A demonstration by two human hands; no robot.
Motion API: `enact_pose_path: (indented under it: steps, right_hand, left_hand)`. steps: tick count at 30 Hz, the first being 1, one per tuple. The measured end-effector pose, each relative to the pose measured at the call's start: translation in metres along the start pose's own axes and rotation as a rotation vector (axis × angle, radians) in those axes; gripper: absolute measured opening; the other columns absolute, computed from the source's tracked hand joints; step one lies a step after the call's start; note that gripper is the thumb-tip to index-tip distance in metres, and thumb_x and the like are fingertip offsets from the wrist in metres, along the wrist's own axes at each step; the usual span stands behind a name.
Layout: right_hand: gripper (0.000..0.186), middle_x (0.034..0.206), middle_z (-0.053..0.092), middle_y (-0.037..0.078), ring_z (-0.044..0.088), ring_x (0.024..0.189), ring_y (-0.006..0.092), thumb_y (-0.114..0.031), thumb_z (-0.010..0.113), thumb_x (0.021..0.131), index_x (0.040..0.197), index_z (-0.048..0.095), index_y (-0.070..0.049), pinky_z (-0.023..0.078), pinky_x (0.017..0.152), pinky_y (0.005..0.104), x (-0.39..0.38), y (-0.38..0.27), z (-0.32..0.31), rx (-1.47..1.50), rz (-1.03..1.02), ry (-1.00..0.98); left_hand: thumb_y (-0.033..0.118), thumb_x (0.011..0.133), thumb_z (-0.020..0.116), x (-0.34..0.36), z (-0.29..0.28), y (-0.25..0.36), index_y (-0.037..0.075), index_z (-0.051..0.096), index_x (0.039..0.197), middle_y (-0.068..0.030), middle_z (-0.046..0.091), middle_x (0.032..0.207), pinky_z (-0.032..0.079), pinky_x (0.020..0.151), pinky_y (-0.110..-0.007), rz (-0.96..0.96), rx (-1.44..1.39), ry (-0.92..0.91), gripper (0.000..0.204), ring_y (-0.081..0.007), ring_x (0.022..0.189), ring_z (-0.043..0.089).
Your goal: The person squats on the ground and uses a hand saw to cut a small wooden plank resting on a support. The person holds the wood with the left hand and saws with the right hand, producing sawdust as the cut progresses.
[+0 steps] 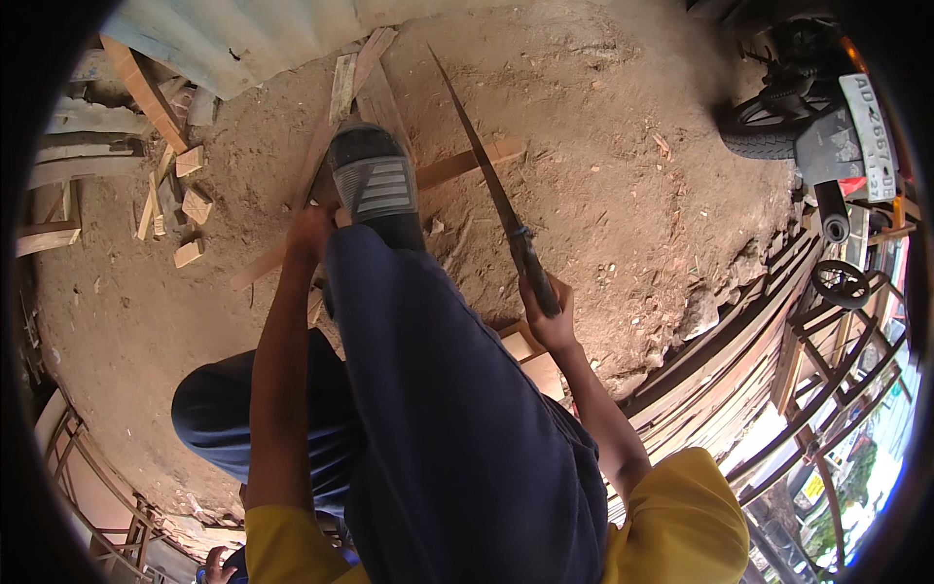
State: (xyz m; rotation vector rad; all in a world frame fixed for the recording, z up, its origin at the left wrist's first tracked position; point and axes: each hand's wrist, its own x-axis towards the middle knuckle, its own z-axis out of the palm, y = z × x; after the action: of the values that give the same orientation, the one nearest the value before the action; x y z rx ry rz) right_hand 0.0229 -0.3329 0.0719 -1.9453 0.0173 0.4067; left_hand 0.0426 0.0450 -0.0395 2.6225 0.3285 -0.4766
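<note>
My right hand (551, 310) is wrapped round the dark handle of a handsaw (491, 185). Its long, tapering blade points away from me and is clear of the wood at its tip. A wooden plank (477, 164) lies crosswise under my shoe (375, 180), over longer boards (384, 102) that run away from me. Beside the shoe, my left hand (311, 232) is closed on the left part of this plank; its fingers are partly hidden by my raised leg.
Small wood offcuts (197, 204) and a propped board (146, 92) lie to the left. A corrugated metal sheet (263, 39) stands at the far side. On the right are a parked motorcycle (808, 127) and stacked timber (720, 360). Behind me, at the lower left, another person's hand (216, 565) shows.
</note>
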Motion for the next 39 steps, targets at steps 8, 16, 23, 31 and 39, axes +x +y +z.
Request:
enact_pose_path:
  steps: [8, 16, 23, 31, 39]
  right_hand:
    - [0.016, 0.058, 0.045, 0.0, 0.04, 0.054, 0.0066, -0.01, 0.058, 0.086, 0.075, 0.054, 0.001, 0.034, 0.047, 0.0272, -0.017, 0.017, -0.005, -0.058, -0.078, 0.025]
    - [0.016, 0.057, 0.044, 0.001, 0.04, 0.053, 0.006, -0.009, 0.058, 0.086, 0.074, 0.052, 0.0, 0.034, 0.046, 0.0275, 0.034, -0.013, 0.006, 0.106, -0.01, 0.021]
    - [0.017, 0.057, 0.044, 0.0, 0.041, 0.052, 0.0064, -0.008, 0.057, 0.086, 0.072, 0.05, -0.001, 0.035, 0.046, 0.0279, -0.039, 0.021, -0.027, -0.141, -0.107, -0.025]
    - [0.02, 0.057, 0.044, -0.001, 0.04, 0.053, 0.0047, -0.012, 0.059, 0.086, 0.072, 0.05, -0.003, 0.034, 0.046, 0.026, 0.039, -0.007, 0.015, 0.028, -0.024, 0.042]
    - [0.009, 0.061, 0.049, 0.004, 0.047, 0.057, 0.0095, -0.008, 0.056, 0.085, 0.081, 0.057, 0.001, 0.039, 0.052, 0.0283, -0.058, 0.034, -0.029, -0.146, -0.049, -0.033]
  left_hand:
    - [0.039, 0.068, 0.065, -0.005, -0.01, 0.01, 0.001, 0.064, 0.1, -0.022, 0.065, 0.075, 0.052, 0.069, -0.044, 0.076, -0.037, 0.04, 0.05, -0.0367, 0.075, 0.065]
    - [0.032, 0.069, 0.063, 0.002, 0.006, -0.006, 0.002, 0.061, 0.108, -0.0217, 0.065, 0.08, 0.051, 0.071, -0.044, 0.109, -0.031, 0.041, 0.05, -0.0361, 0.079, 0.065]
    - [0.033, 0.067, 0.064, -0.003, -0.011, 0.012, 0.003, 0.062, 0.106, -0.0213, 0.066, 0.081, 0.051, 0.072, -0.043, 0.063, 0.043, 0.025, 0.048, -0.0356, 0.079, 0.065]
    - [0.034, 0.067, 0.065, -0.007, -0.014, 0.019, 0.003, 0.063, 0.103, -0.0216, 0.065, 0.081, 0.051, 0.073, -0.044, -0.023, -0.115, -0.013, 0.047, -0.0362, 0.081, 0.064]
    - [0.038, 0.067, 0.065, 0.0, -0.005, 0.002, 0.003, 0.064, 0.101, -0.0233, 0.065, 0.084, 0.051, 0.074, -0.045, 0.049, 0.014, 0.015, 0.049, -0.0368, 0.083, 0.064]
